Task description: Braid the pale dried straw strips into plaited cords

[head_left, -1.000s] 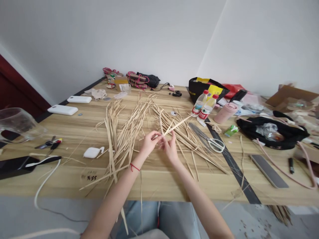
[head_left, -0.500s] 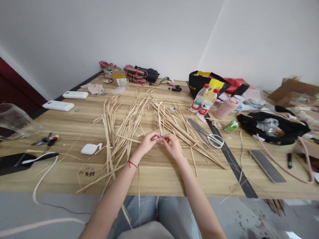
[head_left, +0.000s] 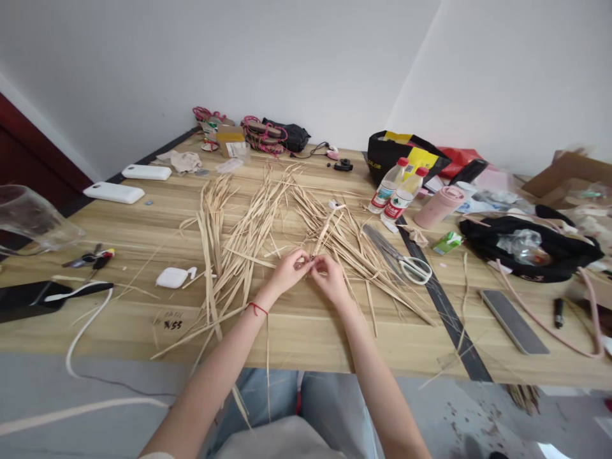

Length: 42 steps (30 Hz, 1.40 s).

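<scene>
A narrow braid of pale straw [head_left: 326, 232] points away from me over the table, its near end between my hands. My left hand [head_left: 291, 268] pinches that end with thumb and forefinger, a red string bracelet round its wrist. My right hand [head_left: 329, 274] meets it fingertip to fingertip, closed on the same end; the fingers hide the exact grip. Loose straw strips [head_left: 255, 223] lie in bundles left of the braid, and another bundle [head_left: 363, 255] fans out beneath and to its right.
Scissors [head_left: 415, 270] lie right of the straw, with two water bottles [head_left: 400, 194] and a pink cup [head_left: 440, 207] behind. A white earphone case [head_left: 172, 277] is at left. A black bag [head_left: 530, 245] and a grey phone [head_left: 514, 320] occupy the right side.
The braid's far end has swung to the right, so it now slants instead of standing nearly straight ahead. Both hands stay together at its near end. The view has shifted slightly.
</scene>
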Motion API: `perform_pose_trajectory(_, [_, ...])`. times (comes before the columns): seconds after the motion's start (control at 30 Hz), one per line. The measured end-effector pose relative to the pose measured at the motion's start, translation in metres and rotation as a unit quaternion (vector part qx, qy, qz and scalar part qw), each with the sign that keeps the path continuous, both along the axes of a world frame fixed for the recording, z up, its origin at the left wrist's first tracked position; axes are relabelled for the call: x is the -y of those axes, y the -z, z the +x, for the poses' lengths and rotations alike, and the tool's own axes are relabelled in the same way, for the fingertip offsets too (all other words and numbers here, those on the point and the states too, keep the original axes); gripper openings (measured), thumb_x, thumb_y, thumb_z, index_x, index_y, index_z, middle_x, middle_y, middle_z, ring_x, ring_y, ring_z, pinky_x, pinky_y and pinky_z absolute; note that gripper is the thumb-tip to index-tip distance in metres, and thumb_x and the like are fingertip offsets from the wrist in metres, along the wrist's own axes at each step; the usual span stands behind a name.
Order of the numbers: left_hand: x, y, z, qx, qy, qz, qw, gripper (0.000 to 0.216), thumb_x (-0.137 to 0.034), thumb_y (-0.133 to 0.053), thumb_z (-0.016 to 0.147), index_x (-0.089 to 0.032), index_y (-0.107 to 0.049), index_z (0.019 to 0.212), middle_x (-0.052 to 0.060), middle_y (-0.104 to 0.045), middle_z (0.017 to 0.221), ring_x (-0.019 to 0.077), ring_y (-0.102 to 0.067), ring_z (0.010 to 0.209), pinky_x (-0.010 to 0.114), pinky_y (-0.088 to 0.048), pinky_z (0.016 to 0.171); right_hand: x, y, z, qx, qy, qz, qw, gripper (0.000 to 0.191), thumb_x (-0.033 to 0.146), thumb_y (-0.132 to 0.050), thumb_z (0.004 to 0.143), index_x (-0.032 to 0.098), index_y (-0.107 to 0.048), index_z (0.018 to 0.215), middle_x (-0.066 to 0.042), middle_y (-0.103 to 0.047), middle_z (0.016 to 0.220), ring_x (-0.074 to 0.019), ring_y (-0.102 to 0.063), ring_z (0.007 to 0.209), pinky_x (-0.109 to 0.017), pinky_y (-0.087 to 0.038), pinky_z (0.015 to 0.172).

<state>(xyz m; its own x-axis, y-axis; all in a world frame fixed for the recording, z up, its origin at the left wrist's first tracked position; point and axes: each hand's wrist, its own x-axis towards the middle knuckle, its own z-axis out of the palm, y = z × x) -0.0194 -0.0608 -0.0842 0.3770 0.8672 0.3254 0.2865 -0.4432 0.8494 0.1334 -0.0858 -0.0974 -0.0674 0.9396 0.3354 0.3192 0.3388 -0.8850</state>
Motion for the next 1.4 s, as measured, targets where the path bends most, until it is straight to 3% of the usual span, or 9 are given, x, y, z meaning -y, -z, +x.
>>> perform_pose_trajectory(0.13, [0.005,-0.003,0.002,-0.064,-0.034,0.064,0.995,0.006,-0.022,-0.052,0.085,-0.019,-0.057,0.087,0.003,-0.059,0.090,0.0169,-0.055,0.089,0.030,-0.044,0.081,-0.003,0.006,-0.001,-0.025,0.034,-0.021,0.999,0.013,0.030,-0.056,0.077,0.021,-0.052,0.085,-0.002,-0.060,0.082,-0.0156,-0.062,0.069,-0.031,-0.052,0.066])
perform_pose_trajectory(0.3, [0.007,0.000,0.002,-0.105,-0.075,0.106,0.986,0.006,-0.022,-0.053,0.085,-0.019,-0.058,0.085,0.004,-0.060,0.089,0.0171,-0.057,0.086,0.029,-0.045,0.078,-0.003,0.007,0.000,-0.027,0.040,-0.023,0.999,0.014,0.032,-0.057,0.077,0.020,-0.054,0.083,-0.002,-0.062,0.080,-0.0155,-0.063,0.069,-0.030,-0.052,0.066])
perform_pose_trajectory(0.67, [0.012,0.008,0.009,-0.205,-0.150,0.122,0.960,0.012,-0.028,-0.054,0.086,-0.020,-0.062,0.083,0.004,-0.059,0.088,0.0172,-0.057,0.077,0.028,-0.041,0.066,-0.003,0.014,-0.004,0.019,0.086,-0.014,0.996,0.013,0.031,-0.058,0.077,0.021,-0.053,0.071,-0.002,-0.061,0.068,-0.0161,-0.059,0.061,-0.032,-0.050,0.063])
perform_pose_trajectory(0.87, [0.010,0.009,0.006,-0.193,-0.103,0.111,0.970,0.013,-0.023,-0.050,0.088,-0.020,-0.062,0.088,0.005,-0.057,0.092,0.0175,-0.056,0.081,0.029,-0.042,0.071,-0.002,0.011,-0.001,-0.001,0.045,-0.035,0.998,0.010,0.029,-0.057,0.077,0.021,-0.054,0.082,-0.002,-0.062,0.077,-0.0157,-0.061,0.064,-0.030,-0.051,0.063])
perform_pose_trajectory(1.13, [0.001,0.012,-0.001,-0.146,-0.037,0.089,0.985,0.014,-0.024,-0.050,0.089,-0.019,-0.063,0.088,0.004,-0.057,0.094,0.0166,-0.057,0.084,0.029,-0.044,0.078,-0.003,0.003,0.009,-0.037,-0.006,-0.023,0.999,0.024,0.027,-0.054,0.081,0.022,-0.051,0.104,-0.002,-0.061,0.088,-0.0153,-0.064,0.070,-0.030,-0.052,0.065])
perform_pose_trajectory(1.4, [-0.002,0.016,-0.001,-0.115,-0.030,0.094,0.989,0.008,-0.019,-0.053,0.086,-0.019,-0.061,0.087,0.003,-0.057,0.093,0.0171,-0.056,0.087,0.030,-0.044,0.081,-0.007,0.006,0.013,-0.010,-0.020,0.026,0.999,0.013,0.029,-0.054,0.083,0.020,-0.061,0.089,-0.005,-0.064,0.090,-0.0180,-0.063,0.082,-0.033,-0.052,0.077])
